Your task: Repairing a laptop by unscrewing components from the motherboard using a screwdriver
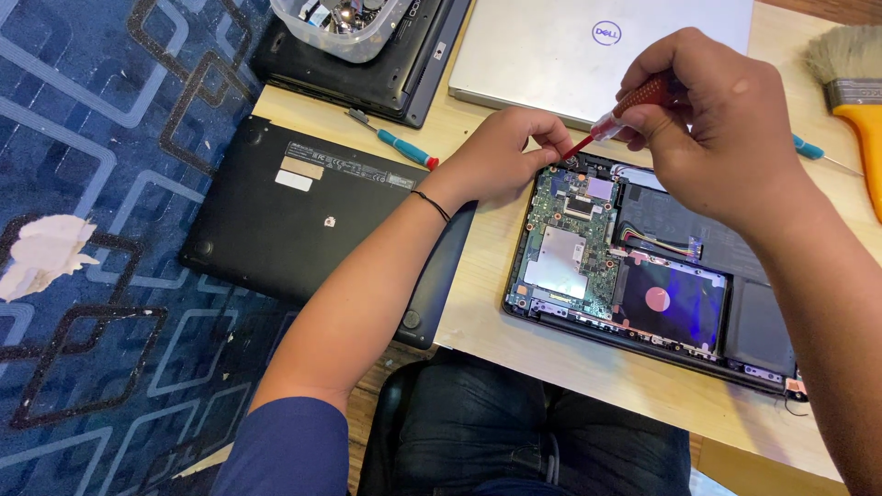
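Note:
An opened laptop lies bottom-up on the wooden table, its green circuit board and blue-foiled hard drive exposed. My right hand grips a red-handled screwdriver whose tip points down at the board's far left corner. My left hand rests at that same corner, fingertips pinched beside the screwdriver tip; whether it holds a screw is hidden. A black band circles my left wrist.
The removed black bottom cover lies left, overhanging the table. A blue-handled screwdriver, a black laptop bearing a clear parts tub, a silver laptop, a paint brush and another blue tool sit behind.

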